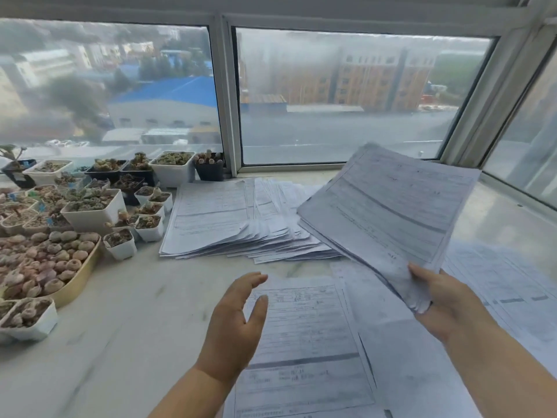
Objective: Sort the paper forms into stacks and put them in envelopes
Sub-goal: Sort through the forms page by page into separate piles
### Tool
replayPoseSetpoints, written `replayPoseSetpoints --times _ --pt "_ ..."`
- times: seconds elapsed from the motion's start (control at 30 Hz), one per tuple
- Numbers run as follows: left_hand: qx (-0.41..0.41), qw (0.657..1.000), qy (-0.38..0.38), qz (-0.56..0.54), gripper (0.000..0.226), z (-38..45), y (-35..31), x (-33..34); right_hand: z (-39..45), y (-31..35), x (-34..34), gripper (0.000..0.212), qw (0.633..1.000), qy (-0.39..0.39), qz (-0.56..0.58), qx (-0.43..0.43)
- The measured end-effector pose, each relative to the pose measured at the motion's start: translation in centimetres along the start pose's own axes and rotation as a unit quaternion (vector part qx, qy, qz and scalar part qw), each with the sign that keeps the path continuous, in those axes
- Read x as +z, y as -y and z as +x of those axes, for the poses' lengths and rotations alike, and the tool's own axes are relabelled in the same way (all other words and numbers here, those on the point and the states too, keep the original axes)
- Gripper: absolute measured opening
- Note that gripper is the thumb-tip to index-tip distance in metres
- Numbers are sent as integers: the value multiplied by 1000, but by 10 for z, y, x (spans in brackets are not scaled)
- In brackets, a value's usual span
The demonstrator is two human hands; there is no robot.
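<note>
Paper forms lie in several groups on a pale marble sill (pixel 126 312) beneath a window (pixel 346 95). At far centre, a fanned stack of forms (pixel 229 218) rests flat on the sill, its sheets slipped sideways so that many edges show. Near centre, a single printed form (pixel 304 342) lies flat, partly overlapping further sheets to its right. More loose sheets (pixel 506 282) lie flat at the near right, extending under the right forearm.

Right hand (pixel 443 300): grips a thick sheaf of forms (pixel 388 206) by its near corner, thumb on top and fingers curled beneath. The sheaf is lifted off the sill and tilted, its far end rising toward the window and hanging over the right edge of the fanned stack.

Left hand (pixel 238 315): held above the left edge of the single form, fingers straight and loosely spread, thumb apart from them, holding nothing. Whether it touches the paper cannot be told.

At the left, well apart from the hands, stand many small white pots (pixel 120 245) and a few black pots (pixel 209 171) of succulents, together with a shallow yellow tray (pixel 75 285) filled with rounded pebble-like plants. The nearest white pots sit just beside the left edge of the fanned stack. Blurred buildings show through the glass.
</note>
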State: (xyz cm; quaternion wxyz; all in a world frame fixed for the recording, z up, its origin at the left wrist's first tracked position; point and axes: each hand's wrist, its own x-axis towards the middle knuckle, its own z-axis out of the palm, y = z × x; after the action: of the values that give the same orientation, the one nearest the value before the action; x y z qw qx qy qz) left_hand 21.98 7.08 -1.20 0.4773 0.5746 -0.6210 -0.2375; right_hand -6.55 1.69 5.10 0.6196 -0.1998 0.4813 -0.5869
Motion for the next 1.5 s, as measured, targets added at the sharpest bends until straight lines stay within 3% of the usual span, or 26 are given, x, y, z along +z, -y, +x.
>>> replayPoseSetpoints --times 0.27,0.4,0.53,0.6,0.87,1.03,1.2,1.37,1.5 --pt "-1 998 -14 61 34 104 40 18 150 -28 77 31 1000 7 -21 19" --pt "-9 988 28 149 29 166 53 32 197 -35 109 25 998 18 -21 52" --pt "-23 938 109 329 33 205 77 49 229 -37 136 27 995 12 -12 102" --pt "-52 918 149 363 33 215 87 55 240 -43 148 29 991 12 -3 131" --pt "-89 940 168 283 55 221 103 53 260 -74 179 23 971 -2 59 231" --pt "-79 944 131 292 45 219 105 53 271 -83 171 34 951 4 112 288" --pt "-27 953 98 285 28 213 106 56 274 -84 158 31 953 14 125 277" --pt "-26 968 73 241 46 212 107 57 274 -83 156 32 951 17 131 281" --pt "-29 970 80 228 36 210 107 56 275 -83 155 32 951 24 127 281"
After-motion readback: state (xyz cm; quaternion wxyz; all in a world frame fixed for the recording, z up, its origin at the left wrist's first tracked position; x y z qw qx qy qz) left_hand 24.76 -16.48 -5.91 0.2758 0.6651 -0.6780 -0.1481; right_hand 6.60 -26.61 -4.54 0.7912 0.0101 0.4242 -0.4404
